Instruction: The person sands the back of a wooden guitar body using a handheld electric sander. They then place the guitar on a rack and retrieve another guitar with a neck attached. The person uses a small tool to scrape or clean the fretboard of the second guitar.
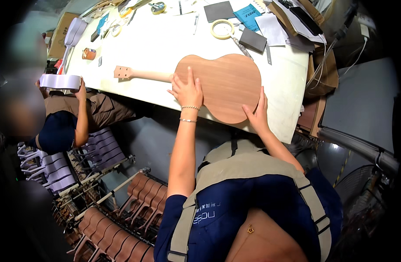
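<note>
A bare wooden ukulele (224, 83) lies on the pale table with its plain flat side up, its neck and slim headstock (122, 72) pointing left. My left hand (188, 91) rests flat on the body beside the neck joint, fingers spread. At the body's lower right rim is my right hand (258, 114), its thumb over the flat face and its fingers along the side. The underside of the ukulele is hidden.
On the table (152, 39) are a tape roll (222, 29), a dark block (252, 40), a metal ruler (269, 55) and an orange jar (89, 53). A co-worker at left holds a lilac instrument body (60, 81). Racks of brown instruments (108, 231) stand at lower left.
</note>
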The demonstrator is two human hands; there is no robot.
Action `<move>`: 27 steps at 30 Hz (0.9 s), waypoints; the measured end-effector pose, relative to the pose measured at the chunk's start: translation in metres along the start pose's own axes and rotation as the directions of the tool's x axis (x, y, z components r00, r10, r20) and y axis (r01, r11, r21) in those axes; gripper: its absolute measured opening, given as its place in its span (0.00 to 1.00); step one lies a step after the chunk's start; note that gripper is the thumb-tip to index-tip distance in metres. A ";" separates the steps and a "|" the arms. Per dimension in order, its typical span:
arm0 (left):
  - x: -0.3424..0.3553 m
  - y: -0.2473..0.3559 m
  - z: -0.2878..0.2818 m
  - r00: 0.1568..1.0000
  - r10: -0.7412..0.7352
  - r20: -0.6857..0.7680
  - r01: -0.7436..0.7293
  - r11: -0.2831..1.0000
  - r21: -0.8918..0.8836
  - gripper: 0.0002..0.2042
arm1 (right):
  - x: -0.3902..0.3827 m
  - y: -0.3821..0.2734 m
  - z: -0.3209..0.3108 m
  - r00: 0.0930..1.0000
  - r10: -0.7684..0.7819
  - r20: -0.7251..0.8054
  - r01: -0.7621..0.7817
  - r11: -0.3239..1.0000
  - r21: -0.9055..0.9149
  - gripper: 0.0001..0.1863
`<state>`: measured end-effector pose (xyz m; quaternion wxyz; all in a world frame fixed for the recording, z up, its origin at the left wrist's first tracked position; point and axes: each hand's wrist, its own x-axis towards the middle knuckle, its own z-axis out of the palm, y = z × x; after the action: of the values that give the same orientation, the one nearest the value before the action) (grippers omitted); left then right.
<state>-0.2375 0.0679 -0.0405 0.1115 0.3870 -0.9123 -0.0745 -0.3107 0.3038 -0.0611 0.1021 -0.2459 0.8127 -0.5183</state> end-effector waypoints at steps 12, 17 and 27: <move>-0.121 -0.022 -0.021 0.959 0.137 -0.248 -0.245 0.840 -0.484 0.15 | -0.045 -0.007 0.016 0.951 0.136 -0.277 -0.034 0.938 0.344 0.31; -0.300 -0.055 0.071 0.947 -0.317 0.047 0.259 0.675 -0.691 0.21 | -0.171 0.032 -0.003 0.998 -0.051 -0.029 0.048 0.995 -0.082 0.10; -0.532 -0.051 0.179 0.553 -0.641 0.533 0.808 0.256 -0.531 0.25 | -0.259 0.170 -0.036 0.753 0.574 0.321 -0.413 0.793 -0.448 0.12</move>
<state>0.1098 0.4261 -0.3014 0.1123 0.6723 -0.5200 -0.5149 -0.1540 0.5213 -0.2197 0.3734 -0.1432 0.8821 -0.2489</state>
